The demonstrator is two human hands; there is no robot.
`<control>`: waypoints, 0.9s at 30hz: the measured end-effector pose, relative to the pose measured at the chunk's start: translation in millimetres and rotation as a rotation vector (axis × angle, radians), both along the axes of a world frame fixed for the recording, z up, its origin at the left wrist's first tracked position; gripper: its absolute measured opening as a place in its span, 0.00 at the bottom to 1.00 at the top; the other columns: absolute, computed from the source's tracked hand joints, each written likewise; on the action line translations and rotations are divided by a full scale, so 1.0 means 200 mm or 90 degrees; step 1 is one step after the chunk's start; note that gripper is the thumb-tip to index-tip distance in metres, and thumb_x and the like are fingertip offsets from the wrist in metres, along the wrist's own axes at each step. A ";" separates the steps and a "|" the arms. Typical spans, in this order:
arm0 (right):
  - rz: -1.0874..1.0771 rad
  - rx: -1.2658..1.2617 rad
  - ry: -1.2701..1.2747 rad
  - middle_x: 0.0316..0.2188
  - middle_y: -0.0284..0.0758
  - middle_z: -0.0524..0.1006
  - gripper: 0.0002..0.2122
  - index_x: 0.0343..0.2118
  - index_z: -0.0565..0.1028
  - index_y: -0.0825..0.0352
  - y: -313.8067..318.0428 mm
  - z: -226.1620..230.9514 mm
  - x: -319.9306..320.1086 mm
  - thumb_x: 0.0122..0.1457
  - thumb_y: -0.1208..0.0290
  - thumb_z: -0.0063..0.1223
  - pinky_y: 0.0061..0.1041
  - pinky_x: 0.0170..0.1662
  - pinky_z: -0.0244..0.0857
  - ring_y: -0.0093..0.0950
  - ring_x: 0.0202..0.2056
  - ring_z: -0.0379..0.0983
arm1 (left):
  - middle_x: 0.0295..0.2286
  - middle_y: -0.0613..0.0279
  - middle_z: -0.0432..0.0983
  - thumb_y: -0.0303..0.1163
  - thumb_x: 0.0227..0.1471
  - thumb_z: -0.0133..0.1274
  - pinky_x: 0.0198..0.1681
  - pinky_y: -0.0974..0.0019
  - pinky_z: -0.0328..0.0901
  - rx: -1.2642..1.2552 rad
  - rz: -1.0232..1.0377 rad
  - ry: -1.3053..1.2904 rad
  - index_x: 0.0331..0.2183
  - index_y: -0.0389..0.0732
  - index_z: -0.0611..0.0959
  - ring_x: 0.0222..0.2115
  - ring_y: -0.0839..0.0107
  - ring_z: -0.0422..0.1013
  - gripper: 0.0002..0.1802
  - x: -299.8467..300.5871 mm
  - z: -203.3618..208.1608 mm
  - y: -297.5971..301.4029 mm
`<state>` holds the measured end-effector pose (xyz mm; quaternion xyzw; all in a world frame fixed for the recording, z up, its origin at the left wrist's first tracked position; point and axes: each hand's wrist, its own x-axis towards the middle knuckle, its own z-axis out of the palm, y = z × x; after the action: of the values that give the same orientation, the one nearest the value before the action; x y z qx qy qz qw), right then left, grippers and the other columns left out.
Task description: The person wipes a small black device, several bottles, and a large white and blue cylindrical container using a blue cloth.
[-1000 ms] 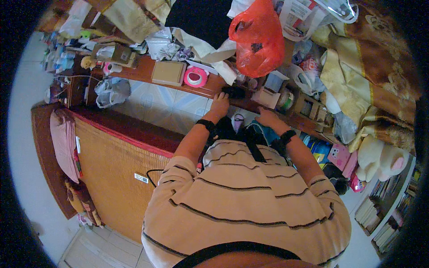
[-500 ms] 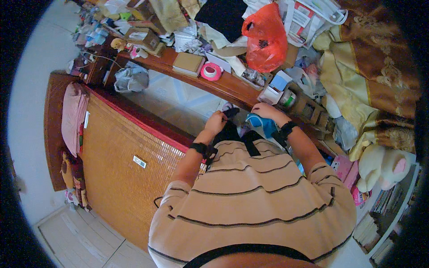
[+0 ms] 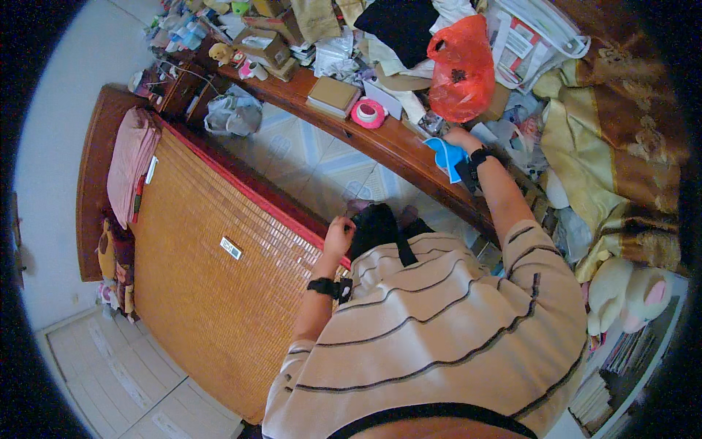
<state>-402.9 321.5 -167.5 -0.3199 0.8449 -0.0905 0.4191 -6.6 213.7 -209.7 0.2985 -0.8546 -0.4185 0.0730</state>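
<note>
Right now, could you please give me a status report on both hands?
Right hand gripping bright-blue, soft-looking item over brown wooden desk. Left hand near tan, red-edged bed mat, grip unclear. Crumpled red plastic bag just beyond right hand.

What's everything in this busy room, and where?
Desk: one, brown, upper middle
Bed: one, tan with red edge, left
Bedding: one pile, pink, bed's head
Red bag: one, red, upper right
Pale bag: one, whitish, between bed and desk
Round item: one, pink, on desk
Patterned drape: one, gold and brown, right
Plush toy: one, cream, right
Smaller clutter: uncountable, mixed, mostly on desk
Blue item: one, blue, at desk's near edge
Wristbands: two, black, wrists
Left hand: one, bare, by bed's red edge
Right hand: one, bare, holding blue item
</note>
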 end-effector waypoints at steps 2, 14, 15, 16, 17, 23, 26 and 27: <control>0.044 0.086 -0.095 0.25 0.38 0.74 0.10 0.24 0.73 0.66 -0.02 -0.13 -0.05 0.43 0.63 0.50 0.29 0.30 0.64 0.31 0.24 0.70 | 0.25 0.50 0.67 0.20 0.34 0.48 0.36 0.61 0.60 0.030 0.050 -0.021 0.21 0.36 0.73 0.31 0.53 0.65 0.04 0.06 -0.02 0.02; -0.542 -0.232 -0.374 0.19 0.32 0.73 0.08 0.22 0.74 0.61 0.05 -0.49 -0.17 0.45 0.63 0.49 0.27 0.26 0.63 0.26 0.19 0.68 | 0.25 0.51 0.68 0.19 0.33 0.49 0.35 0.62 0.61 0.061 0.075 -0.020 0.22 0.37 0.74 0.30 0.55 0.65 0.06 0.20 -0.15 0.01; -0.539 -0.214 -0.375 0.19 0.31 0.73 0.07 0.22 0.73 0.61 0.04 -0.47 -0.16 0.45 0.63 0.49 0.26 0.25 0.63 0.25 0.19 0.67 | 0.26 0.51 0.68 0.19 0.33 0.49 0.36 0.61 0.61 0.070 0.076 -0.030 0.22 0.37 0.74 0.31 0.55 0.65 0.06 0.19 -0.15 0.01; -0.539 -0.199 -0.374 0.18 0.30 0.72 0.07 0.22 0.73 0.61 0.03 -0.43 -0.16 0.46 0.63 0.48 0.25 0.24 0.62 0.25 0.18 0.67 | 0.26 0.51 0.68 0.19 0.33 0.49 0.36 0.61 0.61 0.070 0.073 -0.027 0.22 0.37 0.74 0.31 0.55 0.65 0.06 0.18 -0.14 0.00; -0.541 -0.200 -0.371 0.18 0.30 0.72 0.07 0.22 0.73 0.61 0.04 -0.48 -0.18 0.46 0.63 0.48 0.25 0.24 0.62 0.25 0.18 0.67 | 0.26 0.51 0.68 0.19 0.34 0.49 0.36 0.61 0.61 0.059 0.068 -0.026 0.22 0.37 0.74 0.31 0.54 0.65 0.06 0.16 -0.13 -0.01; -0.500 -0.175 -0.209 0.19 0.30 0.72 0.07 0.22 0.73 0.62 0.05 -0.69 -0.27 0.45 0.64 0.48 0.27 0.25 0.62 0.25 0.18 0.66 | 0.26 0.50 0.68 0.20 0.35 0.48 0.36 0.61 0.61 0.049 0.039 -0.019 0.23 0.36 0.74 0.31 0.54 0.65 0.05 0.12 -0.10 -0.03; -0.376 -0.095 -0.230 0.21 0.32 0.72 0.08 0.23 0.73 0.63 0.06 -0.64 -0.22 0.44 0.64 0.48 0.28 0.26 0.62 0.27 0.20 0.67 | 0.26 0.50 0.68 0.20 0.35 0.48 0.36 0.61 0.61 0.042 0.036 -0.014 0.23 0.36 0.74 0.32 0.54 0.65 0.05 0.11 -0.09 -0.02; -0.310 -0.066 -0.227 0.21 0.32 0.72 0.08 0.23 0.73 0.63 0.05 -0.59 -0.20 0.44 0.64 0.48 0.28 0.27 0.62 0.27 0.21 0.67 | 0.26 0.50 0.68 0.20 0.35 0.48 0.36 0.61 0.61 0.039 0.043 -0.027 0.23 0.36 0.74 0.32 0.54 0.65 0.05 0.10 -0.08 -0.01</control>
<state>-442.3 332.4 -286.4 -0.1081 0.8039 -0.2863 0.5099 13.7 211.3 -226.3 0.3382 -0.8322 -0.4353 0.0597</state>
